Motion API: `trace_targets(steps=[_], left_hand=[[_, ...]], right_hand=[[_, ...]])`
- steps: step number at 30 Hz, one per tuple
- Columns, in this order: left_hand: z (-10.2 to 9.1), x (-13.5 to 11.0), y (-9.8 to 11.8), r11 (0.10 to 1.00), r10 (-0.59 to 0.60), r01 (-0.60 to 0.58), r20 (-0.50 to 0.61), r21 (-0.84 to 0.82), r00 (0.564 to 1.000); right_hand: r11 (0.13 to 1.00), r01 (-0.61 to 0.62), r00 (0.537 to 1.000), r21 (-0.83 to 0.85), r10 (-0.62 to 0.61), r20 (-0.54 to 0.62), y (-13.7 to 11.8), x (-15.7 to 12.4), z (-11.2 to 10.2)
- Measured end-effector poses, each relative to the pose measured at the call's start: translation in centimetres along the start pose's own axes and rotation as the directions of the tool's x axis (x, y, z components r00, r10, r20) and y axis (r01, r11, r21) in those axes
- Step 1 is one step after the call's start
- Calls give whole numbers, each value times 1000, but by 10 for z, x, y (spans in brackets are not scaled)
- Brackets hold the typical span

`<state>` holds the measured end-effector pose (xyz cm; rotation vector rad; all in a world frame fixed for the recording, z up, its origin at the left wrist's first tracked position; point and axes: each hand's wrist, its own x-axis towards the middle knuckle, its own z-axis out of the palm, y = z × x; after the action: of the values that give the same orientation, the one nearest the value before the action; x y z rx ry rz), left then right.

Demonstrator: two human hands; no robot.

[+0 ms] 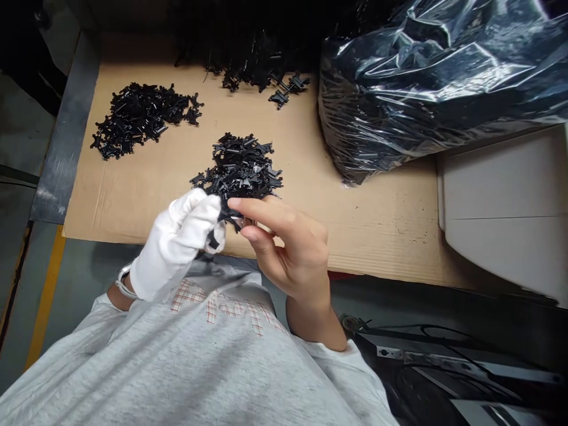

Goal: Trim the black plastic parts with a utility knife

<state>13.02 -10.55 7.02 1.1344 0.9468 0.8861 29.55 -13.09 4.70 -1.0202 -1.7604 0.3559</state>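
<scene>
My left hand (177,242), in a white glove, is closed around a small black plastic part (228,216). My bare right hand (288,248) pinches the same part from the right with thumb and forefinger. Both hands hover just in front of a pile of the same black plastic parts (242,165) lying on a sheet of brown cardboard (377,219). Most of the held part is hidden by the fingers.
A second pile of black parts (139,115) lies at the far left and a third pile (261,74) at the back. A shiny black plastic bag (439,77) fills the right rear. A white box (506,213) stands at the right. A metal frame edge (66,136) borders the left.
</scene>
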Motion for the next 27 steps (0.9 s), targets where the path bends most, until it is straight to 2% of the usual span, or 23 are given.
trace_targets(steps=[4,8,10,13,16,18,20,21,22,24,26,27], left_hand=[[-1,-1,3,998,-44,46,30,-49,999],[-2,0,7,992,-72,80,79,-100,994],[-1,3,7,999,-39,40,60,-20,997],[4,11,2,983,56,-63,43,174,998],[5,19,-8,929,141,-156,70,335,988],[-4,25,-14,876,106,-124,65,466,992],[-25,32,-19,766,29,7,-45,643,999],[-39,36,-20,675,15,106,-158,730,987],[-55,42,-20,559,43,219,-292,800,956],[-90,57,-20,353,112,402,-465,845,878],[-120,75,-21,227,188,483,-524,846,831],[-131,84,-21,191,214,506,-539,841,815]], right_hand=[[1000,-16,1000,-10,16,-23,1,1,2],[987,-158,981,23,160,-114,2,2,1],[969,-220,969,117,230,-86,2,3,1],[926,-280,959,251,281,32,0,7,1],[882,-383,924,274,367,110,1,14,3],[859,-458,889,231,437,135,8,18,4],[848,-515,856,127,500,130,22,22,4],[848,-526,847,58,517,121,30,24,4],[838,-546,832,-9,543,111,38,25,4],[807,-579,795,-119,591,136,55,28,4],[783,-587,779,-205,615,123,67,29,5],[774,-589,776,-232,622,106,71,29,6]])
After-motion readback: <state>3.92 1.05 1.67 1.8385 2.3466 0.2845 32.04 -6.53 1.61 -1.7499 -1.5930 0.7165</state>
